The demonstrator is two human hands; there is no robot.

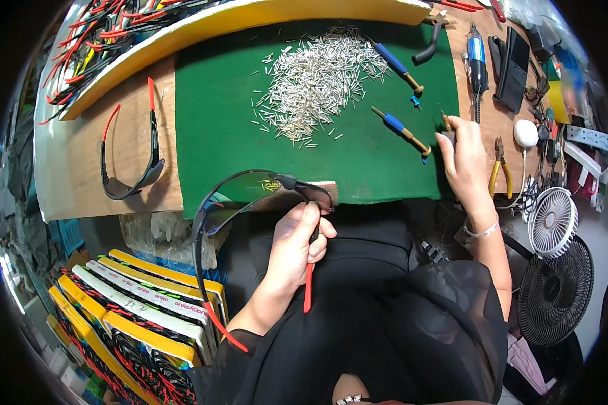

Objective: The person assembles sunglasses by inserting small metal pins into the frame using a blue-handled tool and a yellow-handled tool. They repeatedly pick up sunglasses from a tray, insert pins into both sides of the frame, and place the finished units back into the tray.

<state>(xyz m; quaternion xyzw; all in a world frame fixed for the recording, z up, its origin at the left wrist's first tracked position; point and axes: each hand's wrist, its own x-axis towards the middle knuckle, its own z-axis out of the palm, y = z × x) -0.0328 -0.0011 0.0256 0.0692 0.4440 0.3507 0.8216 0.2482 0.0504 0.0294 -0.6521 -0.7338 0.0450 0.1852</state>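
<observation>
My left hand (296, 237) is closed around one hinge side of a pair of dark wraparound sunglasses (213, 223) with red temple tips, held at the mat's near edge. Closed too is my right hand (465, 158), resting at the right edge of the green mat (223, 121). It grips a slim tool (446, 121) whose brass-coloured end pokes out; the rest hides in the fingers. Just left of it lies a blue-and-brass screwdriver (402, 133), with a second blue screwdriver (398, 67) farther back. A heap of small silver pins (317, 84) spreads over the far middle.
Another pair of sunglasses (132, 179) stands at left. A yellow-edged tray (250, 20) of frames runs along the back. At right are yellow-handled cutters (498, 169), a blue electric screwdriver (477, 61), a black phone (513, 71) and a white fan (552, 223). Frame-filled trays (142, 290) stand lower left.
</observation>
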